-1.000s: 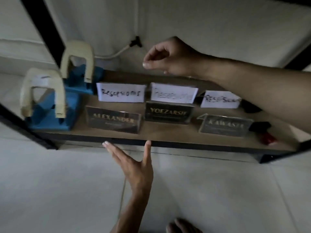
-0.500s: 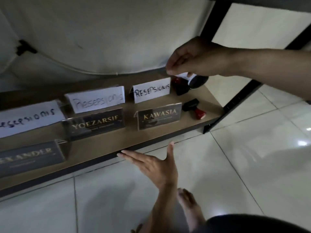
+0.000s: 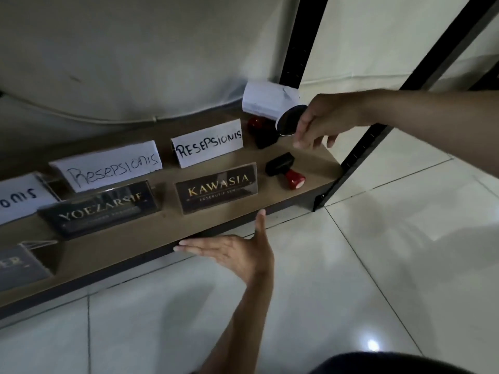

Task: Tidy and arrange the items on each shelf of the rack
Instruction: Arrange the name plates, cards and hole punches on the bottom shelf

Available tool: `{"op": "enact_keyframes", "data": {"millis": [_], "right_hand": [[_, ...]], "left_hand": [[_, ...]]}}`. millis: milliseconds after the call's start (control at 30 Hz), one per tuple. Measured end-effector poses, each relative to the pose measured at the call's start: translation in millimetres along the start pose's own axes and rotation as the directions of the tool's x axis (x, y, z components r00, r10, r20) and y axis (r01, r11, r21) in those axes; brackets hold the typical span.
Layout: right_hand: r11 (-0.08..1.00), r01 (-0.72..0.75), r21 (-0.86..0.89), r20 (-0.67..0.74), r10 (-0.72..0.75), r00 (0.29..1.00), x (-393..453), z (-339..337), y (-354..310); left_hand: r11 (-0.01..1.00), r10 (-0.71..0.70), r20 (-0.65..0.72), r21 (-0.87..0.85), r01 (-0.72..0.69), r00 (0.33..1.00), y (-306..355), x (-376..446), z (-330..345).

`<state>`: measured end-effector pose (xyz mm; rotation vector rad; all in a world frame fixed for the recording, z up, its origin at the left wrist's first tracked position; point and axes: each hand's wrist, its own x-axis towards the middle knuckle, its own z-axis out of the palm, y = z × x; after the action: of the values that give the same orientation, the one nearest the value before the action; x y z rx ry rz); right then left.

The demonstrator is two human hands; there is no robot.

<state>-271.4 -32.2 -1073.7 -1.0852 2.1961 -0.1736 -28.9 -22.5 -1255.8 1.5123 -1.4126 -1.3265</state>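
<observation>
Wooden rack shelf (image 3: pixel 151 238) with black metal posts sits low over the white tile floor (image 3: pixel 378 265). Dark acrylic nameplates "YOEZARSIF" (image 3: pixel 100 209) and "KAWASIA" (image 3: pixel 217 188) line the front edge, handwritten white paper cards (image 3: pixel 208 143) behind them. Right hand (image 3: pixel 320 122) hovers over the right end, fingers grasping a black round item with white paper (image 3: pixel 271 102). Left hand (image 3: pixel 232 252) is flat and released against the front edge. Red-handled black stamp (image 3: pixel 285 171) lies near the front right corner.

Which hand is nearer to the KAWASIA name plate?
The left hand. It is open just below the KAWASIA name plate, at the shelf's front edge. The right hand is farther, up at the back right, holding a round black object.
</observation>
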Motion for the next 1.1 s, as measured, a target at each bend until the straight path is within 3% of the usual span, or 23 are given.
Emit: {"op": "enact_keyframes", "data": {"millis": [267,433,667,867,1100], "right_hand": [[0.963,0.200,0.180,0.154,-0.228,0.961,13.6,20.2,36.0],[0.937,0.328,0.116,0.262,-0.348,0.900,12.8,29.1,37.3],[0.951,0.291,0.106,0.331,-0.310,0.891,23.8,32.4,34.1],[0.961,0.267,0.074,0.289,-0.277,0.916,31.2,51.3,47.8],[0.908,0.371,0.195,0.145,-0.401,0.905,20.3,55.9,57.2]], "left_hand": [[0.989,-0.012,-0.056,0.145,0.020,0.998,-9.3,6.2,12.5],[0.961,-0.079,-0.055,0.260,0.091,0.995,3.2,-0.7,8.9],[0.937,-0.156,-0.104,0.298,0.181,0.982,19.2,-7.9,7.6],[0.959,-0.102,-0.076,0.259,0.118,0.992,8.6,-3.0,9.9],[0.979,-0.051,-0.095,0.193,0.068,0.994,-0.1,-2.3,11.8]]}}
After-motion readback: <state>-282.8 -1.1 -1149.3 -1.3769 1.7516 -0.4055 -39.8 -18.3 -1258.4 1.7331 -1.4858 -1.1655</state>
